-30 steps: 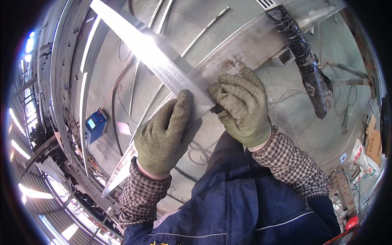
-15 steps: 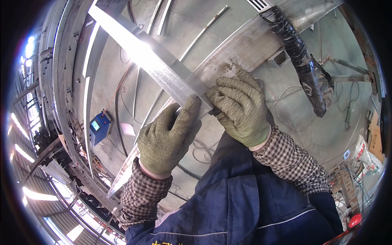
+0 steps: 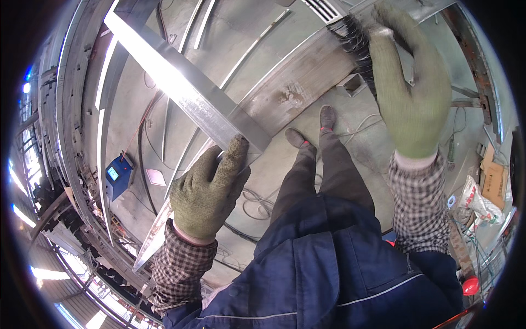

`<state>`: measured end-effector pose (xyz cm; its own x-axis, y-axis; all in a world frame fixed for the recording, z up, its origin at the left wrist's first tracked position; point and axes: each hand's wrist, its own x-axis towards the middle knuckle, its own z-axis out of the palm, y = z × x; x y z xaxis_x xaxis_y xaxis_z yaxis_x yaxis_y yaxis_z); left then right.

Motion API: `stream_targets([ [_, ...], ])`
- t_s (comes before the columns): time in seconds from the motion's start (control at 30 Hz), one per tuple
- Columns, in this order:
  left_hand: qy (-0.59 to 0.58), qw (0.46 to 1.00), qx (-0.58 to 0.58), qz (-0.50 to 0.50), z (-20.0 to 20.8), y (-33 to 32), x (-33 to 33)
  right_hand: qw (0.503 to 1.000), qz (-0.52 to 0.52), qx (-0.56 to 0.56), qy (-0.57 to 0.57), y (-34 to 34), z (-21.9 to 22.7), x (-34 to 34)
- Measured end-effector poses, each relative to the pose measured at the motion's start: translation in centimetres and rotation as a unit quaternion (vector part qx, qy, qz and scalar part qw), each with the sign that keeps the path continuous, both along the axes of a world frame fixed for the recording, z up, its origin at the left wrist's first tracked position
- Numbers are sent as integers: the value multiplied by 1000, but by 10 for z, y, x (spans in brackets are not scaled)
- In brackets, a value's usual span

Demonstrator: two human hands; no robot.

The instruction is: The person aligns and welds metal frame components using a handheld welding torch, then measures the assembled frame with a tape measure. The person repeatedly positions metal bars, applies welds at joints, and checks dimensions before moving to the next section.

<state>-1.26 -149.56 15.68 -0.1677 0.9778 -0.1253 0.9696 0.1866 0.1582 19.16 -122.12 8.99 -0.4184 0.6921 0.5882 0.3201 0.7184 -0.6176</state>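
A shiny square steel tube [image 3: 192, 98] slants from the upper left toward my body, its near end by my left hand [image 3: 205, 192]. That hand wears a green-grey work glove; its thumb lies along the tube's end and the fingers bend round the side, their tips partly hidden. My right hand [image 3: 413, 93], gloved too, is raised at the upper right. Its thumb and curved fingers are apart, with a gap between them and the fingertips smeared. It covers much of a black-wrapped tool [image 3: 356, 46] with a slotted pale end; I see no grip on it.
A broad, stained steel beam [image 3: 296, 82] crosses under the tube. Beside it lies a short square tube offcut [image 3: 352, 85]. A blue box with a lit display [image 3: 118, 176] stands left, near cables. Thin metal strips [image 3: 255, 49] lie on the floor; a white sack [image 3: 482, 203] lies right.
My right hand has left the tube's end and moved up and right, over the black-wrapped tool. My left hand stays at the tube. The view has shifted slightly, and my shoes now show.
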Motion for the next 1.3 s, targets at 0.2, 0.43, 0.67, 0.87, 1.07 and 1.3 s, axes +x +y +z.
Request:
stream_targets([
  [0.2,9,1000,18,-6,3,3,-2,963,44,-263,-37,30,9,-31],
  [0.43,20,1000,-4,7,2,-4,-1,939,54,-146,-305,53,28,-77],
  [0.67,8,1000,9,2,0,-3,-7,917,50,-84,-386,62,14,-117],
  [0.87,14,1000,-3,9,8,2,-1,950,143,-187,-206,69,43,-37],
  [1.07,61,998,-20,13,6,0,4,807,267,-526,34,20,50,106],
  [1.3,56,998,38,-4,-3,-3,3,828,231,-504,-89,-82,67,155],
])
